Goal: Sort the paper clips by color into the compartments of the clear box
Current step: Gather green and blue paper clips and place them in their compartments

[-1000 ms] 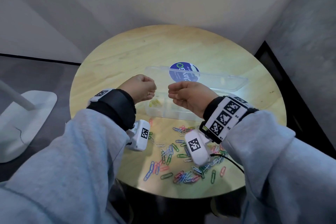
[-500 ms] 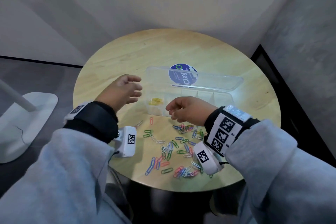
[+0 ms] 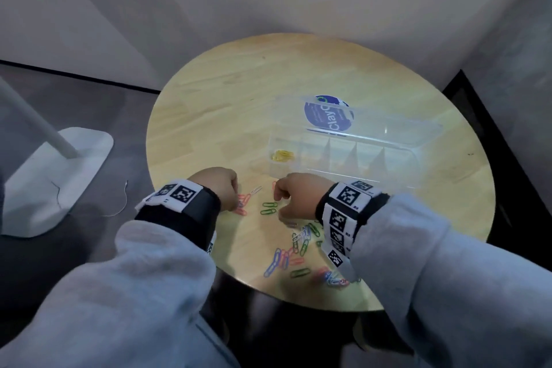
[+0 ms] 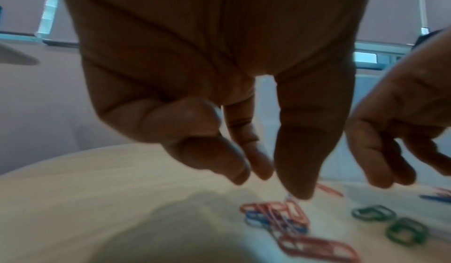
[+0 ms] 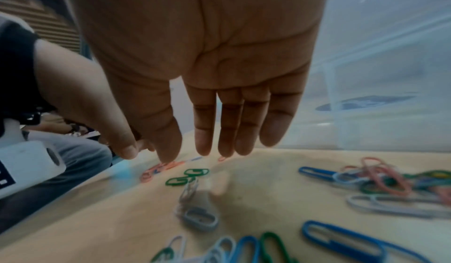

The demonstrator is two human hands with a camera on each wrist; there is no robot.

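1. You are bringing both hands back down from over the box (image 3: 343,158) to the loose clips on the tabletop (image 3: 227,98); half a second ago they were hanging beside its left end. The drop into that compartment looks finished, so a fresh pick is starting.
2. Only the yellow clips (image 3: 282,155) are lying in the box, in its leftmost compartment; the other compartments are showing nothing, so most of the sorting is ahead.
3. Your left hand (image 3: 222,190) is hanging just over a small cluster of red clips (image 4: 292,213) tangled with a blue one. Its fingers are loosely curled, thumb and forefinger narrowing toward each other, holding nothing. The thumb tip is nearly touching the top red clip.
4. Your right hand (image 3: 295,196) is hovering with straight, relaxed fingers, empty. Two green clips (image 5: 186,176) are lying just beneath its fingertips, between the two hands.
5. The main pile (image 3: 298,248) is sitting nearer you, under your right wrist.
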